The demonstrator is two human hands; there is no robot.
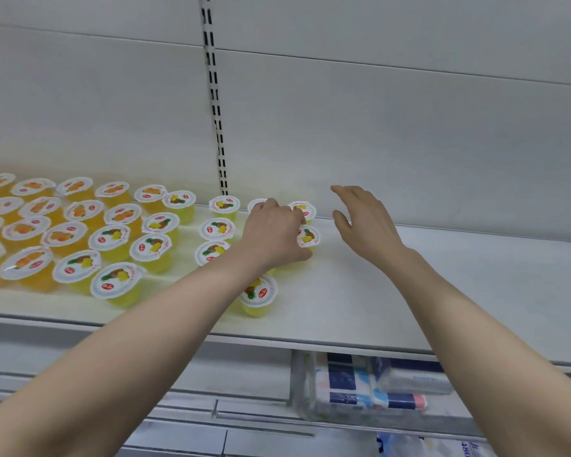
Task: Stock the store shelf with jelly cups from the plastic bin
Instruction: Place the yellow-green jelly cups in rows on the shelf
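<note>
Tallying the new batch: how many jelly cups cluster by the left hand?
7. Left column: back cup, middle cup, front cup. Behind the left hand: two cups. Right of it: sixth cup. Under the forearm: seventh cup. More may be hidden.

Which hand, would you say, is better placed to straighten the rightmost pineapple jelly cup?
Left hand: its fingers curl round the pineapple jelly cup; the right hand hovers open, touching nothing.

Jelly cups (112,239): stood in rows on the shelf (442,278), toward its left.
Wrapped packs (376,387): lay beneath the shelf, rightward.
</note>
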